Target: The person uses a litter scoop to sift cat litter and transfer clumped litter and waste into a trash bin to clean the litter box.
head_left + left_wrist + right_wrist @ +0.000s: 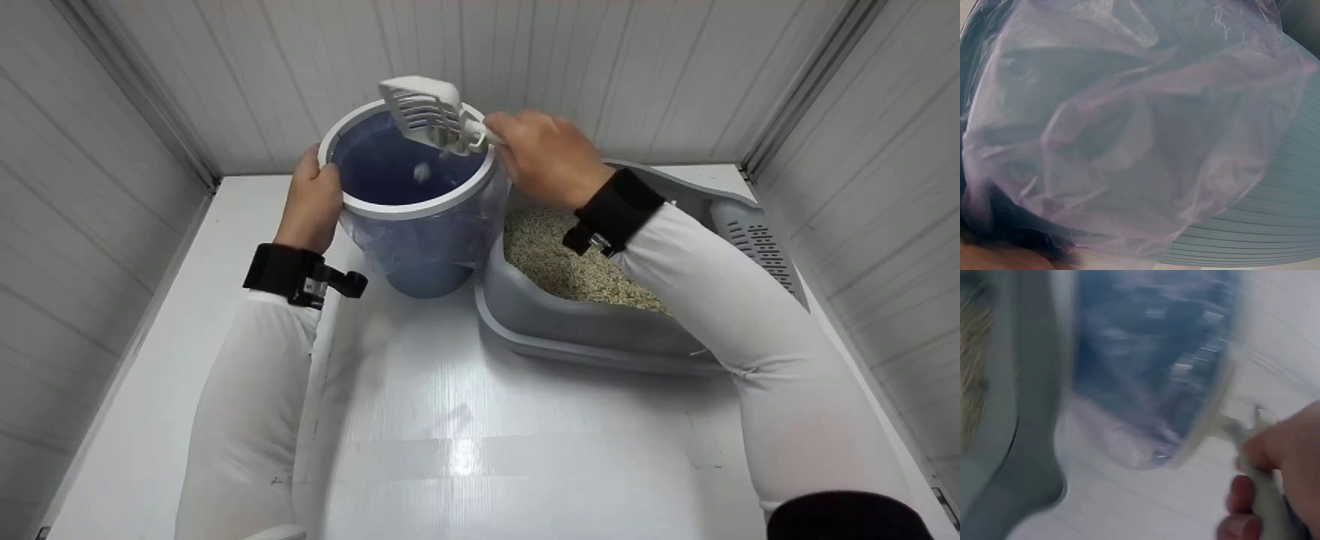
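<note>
On the white floor (pixel 420 420) between the panelled walls I have one bin (pixel 409 206) and one litter tray (pixel 570 330), standing just beside each other, the bin to the left of the tray. My left hand (pixel 311 202) grips the bin at its left rim, thumb hooked over the white ring and fingers curled down the outside. The bin is blue inside and lined with one thin plastic bag (pixel 1129 129), which drapes crumpled down its outer wall; my left wrist view shows little else but that bag, with a strip of ribbed wall behind it. My right hand (pixel 547 157) is clenched round the handle of one white slotted scoop (pixel 427 112), which I hold over the bin's mouth, tilted with its head raised toward the far wall. A single pale clump (pixel 422 172) shows inside the bin just below the scoop. In the blurred right wrist view my fingers (pixel 1241 526) wrap the scoop's handle, with the bin's rim and bag beyond. The tray is grey, holds pale granular litter (pixel 562 255), and carries one perforated grey panel (pixel 757 247) on its right side. Both my arms wear white sleeves, and each wrist has one black strap.
</note>
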